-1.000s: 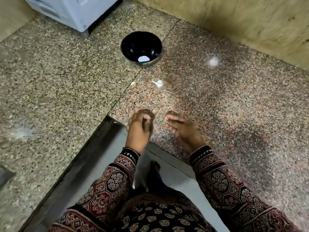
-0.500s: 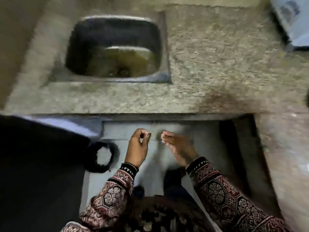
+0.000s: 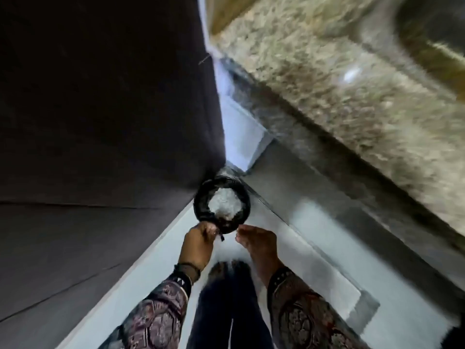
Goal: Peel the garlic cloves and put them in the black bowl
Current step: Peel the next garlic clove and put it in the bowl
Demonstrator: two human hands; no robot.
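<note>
The frame is blurred by head motion. My left hand (image 3: 198, 244) and my right hand (image 3: 256, 244) hover side by side just above the near rim of a round bin with a black liner (image 3: 201, 210) on the floor. The bin holds a pile of white scraps (image 3: 225, 205). My left hand's fingers are curled in, and what they hold, if anything, is hidden. My right hand's fingertips are bunched together and point toward the bin. Neither the black bowl nor any garlic clove is in view.
A large dark panel (image 3: 100, 122) fills the left side. A speckled stone counter (image 3: 339, 102) runs diagonally across the upper right, with a sink corner (image 3: 437, 34) at the top right. Pale floor (image 3: 314, 248) lies below, and my dark-clothed legs (image 3: 226, 298) stand between my patterned sleeves.
My view has swung left from the counter with the black bowl, past the sink, down to the floor bin. Both hands, still close together, now hang over the bin's rim.
</note>
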